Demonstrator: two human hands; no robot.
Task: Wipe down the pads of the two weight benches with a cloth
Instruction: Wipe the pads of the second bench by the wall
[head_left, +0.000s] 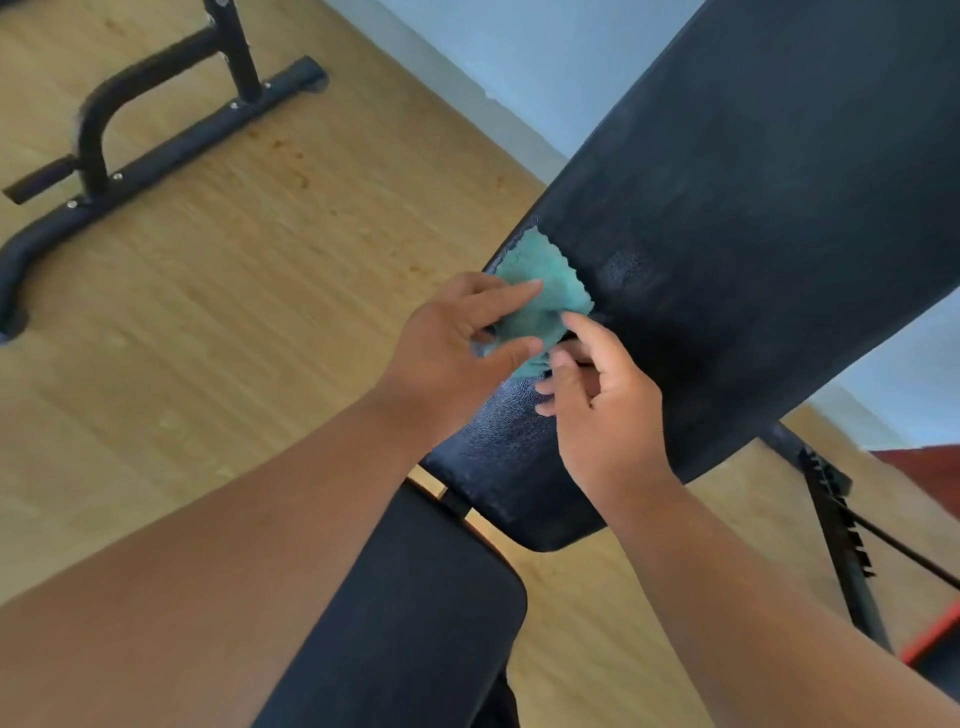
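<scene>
- Nearest, the seat pad (415, 613) lay dark and flat under the forearms, with a narrow gap between it and the back pad (753, 234).
- Just beyond, the right hand (597, 410) reached in with fingers curled, its fingertips pinching the lower edge of the cloth (545, 296).
- Beside it, the left hand (457, 348) gripped the same cloth between thumb and forefinger, holding it against the back pad's left edge.
- Judging by this, the step in hand was gathering or refolding the cloth on the inclined back pad; the pad's sheen looked patchy, so wiping seemed only partly done.
- Next, one hand would need to flatten the cloth and sweep up the pad's length.
- Farther off, a black frame (156, 145) stood on the floor (285, 260); whether it belonged to the second bench I could not tell.
</scene>
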